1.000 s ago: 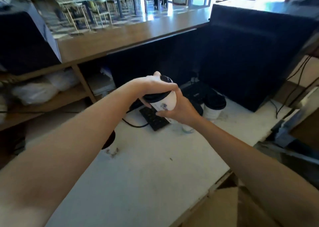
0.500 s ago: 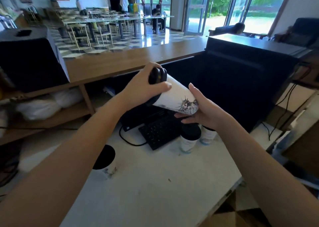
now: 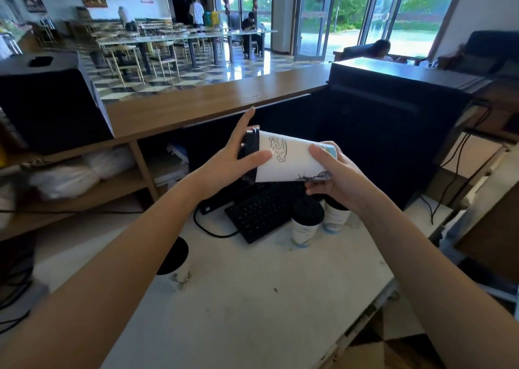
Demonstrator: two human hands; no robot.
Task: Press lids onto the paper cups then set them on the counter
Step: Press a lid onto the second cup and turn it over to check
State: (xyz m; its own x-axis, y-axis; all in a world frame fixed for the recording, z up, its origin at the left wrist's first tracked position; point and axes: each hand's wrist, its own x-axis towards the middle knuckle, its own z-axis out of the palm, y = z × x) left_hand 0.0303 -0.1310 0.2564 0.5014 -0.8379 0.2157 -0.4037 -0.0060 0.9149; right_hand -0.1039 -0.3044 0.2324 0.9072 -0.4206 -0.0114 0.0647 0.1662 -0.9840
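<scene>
A white paper cup (image 3: 292, 159) with printed drawings lies almost on its side in the air, its black lid (image 3: 250, 145) pointing left. My left hand (image 3: 229, 158) presses flat against the lid end, thumb across the cup's rim. My right hand (image 3: 332, 173) grips the cup's base. Below them two lidded cups (image 3: 304, 224) (image 3: 335, 217) stand on the white work table (image 3: 252, 298). A third lidded cup (image 3: 175, 259) stands partly hidden behind my left forearm. The brown wooden counter (image 3: 202, 104) runs behind and above.
A black keyboard (image 3: 261, 214) with its cable lies on the table by the cups. Black boxes stand at the left (image 3: 47, 101) and right (image 3: 393, 110) of the counter. Shelves with plastic bags (image 3: 73, 175) lie at left. People sit beyond in the dining hall.
Both hands have raised the cup from near the table and tipped it from upright to almost horizontal, lid to the left. My view has lifted toward the counter.
</scene>
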